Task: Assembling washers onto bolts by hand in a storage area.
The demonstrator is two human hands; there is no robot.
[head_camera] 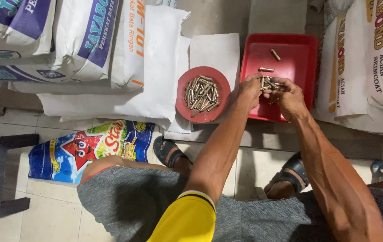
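The left hand (250, 87) and the right hand (289, 95) meet over the near left part of a red tray (299, 49). Between them they hold a small bunch of little metal pins (267, 83). The fingers of both hands are curled in close around the bunch, so each grip is narrow and full of pins. The pins in the bunch point in mixed ways; some stand up and down in the picture and some lean to the side. Two loose pins lie on the red tray, farther away than the hands. One loose pin (275, 54) lies slanted, its long side running from far left to near right. The other loose pin (266, 69) lies flat across, left to right. Just left of the hands sits a round red plate (182, 85) with a heap of the same pins (202, 92), mostly pointing far and near. Big white sacks (88, 40) lie to the left and right. A bright blue bag (88, 148) lies on the tile floor (52, 210) near the person's knee.
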